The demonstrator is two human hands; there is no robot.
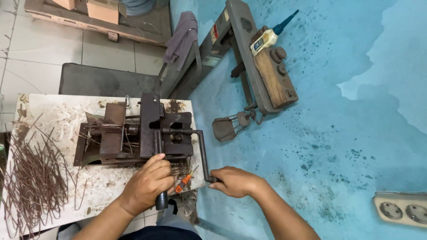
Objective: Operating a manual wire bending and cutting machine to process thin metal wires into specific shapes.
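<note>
Hands grip the two handles of a dark steel bending machine [147, 135] that sits on a scuffed, white-painted board [53, 113] streaked with rust stains. The left hand [149, 182] is clenched around a black cylindrical lever [160, 178] that runs from the machine's upright block toward the person, its rubbery end poking out below the fist. The right hand [235, 181] is closed over the grip at the low end of a thin, right-angled crank [202, 151], whose horizontal bar enters the machine's side. The machine is built of flat, blocky plates, worn and oily, with rusty wire ends caught in its left half.

Just under the machine, between the two hands, lies a small screwdriver [184, 181] with an orange handle. At the board's left edge a loose heap of thin, brown, bent wires [33, 178] spreads out, many of them hairpin-shaped.

Beyond the board, a second heavy metal machine [242, 58] rests on a mottled turquoise surface [338, 146] speckled with dark spots; a worn wooden block [273, 78] with round knobs sits on it, and a yellowish glue bottle [269, 35] with a blue pointed nozzle lies on top. A grey cloth [180, 40] hangs over a metal frame nearby. A cream double socket [402, 210] lies at lower right.
</note>
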